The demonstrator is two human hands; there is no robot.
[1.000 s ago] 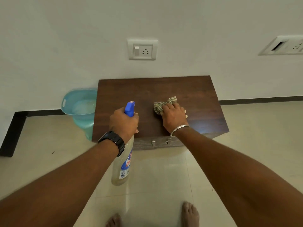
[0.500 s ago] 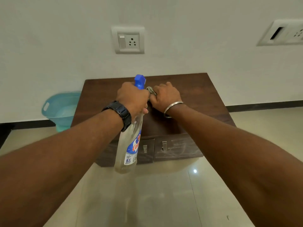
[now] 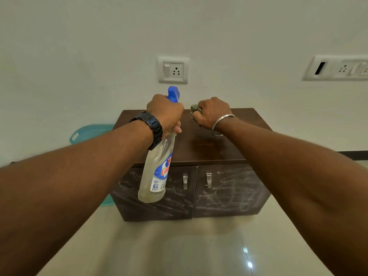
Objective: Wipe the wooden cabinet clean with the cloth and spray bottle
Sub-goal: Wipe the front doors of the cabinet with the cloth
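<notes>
Two bare forearms reach in from the near edge toward a low wooden cabinet that stands on the pale glossy floor against the white wall. Its dark brown top runs back to the wall, and its two front doors, each with a small metal handle near the middle seam, are streaked all over with whitish smears. A wet-looking patch shines on the top, toward its near edge and just right of centre.

Left of the cabinet, partly hidden behind the left forearm, a teal plastic basin sits on the floor by the wall. On the wall above the cabinet is a white switch-and-socket plate, and a longer white socket panel lies far to the right.

The spray bottle hangs in front of the left door, held up off the floor; it is clear plastic with pale liquid, a blue, white and red label reading "5X SHINE", and a blue spray head that pokes up above the fist. The left hand is wrapped tightly around the bottle's neck, fingers curled fully closed; a black watch circles that wrist.

The right hand is also clenched, bunching the checked cloth inside it so that only a wad shows at the left of the fist. It sits at the far middle of the cabinet top, near the wall; whether the cloth presses the wood cannot be told. A thin silver bangle rings that wrist.
</notes>
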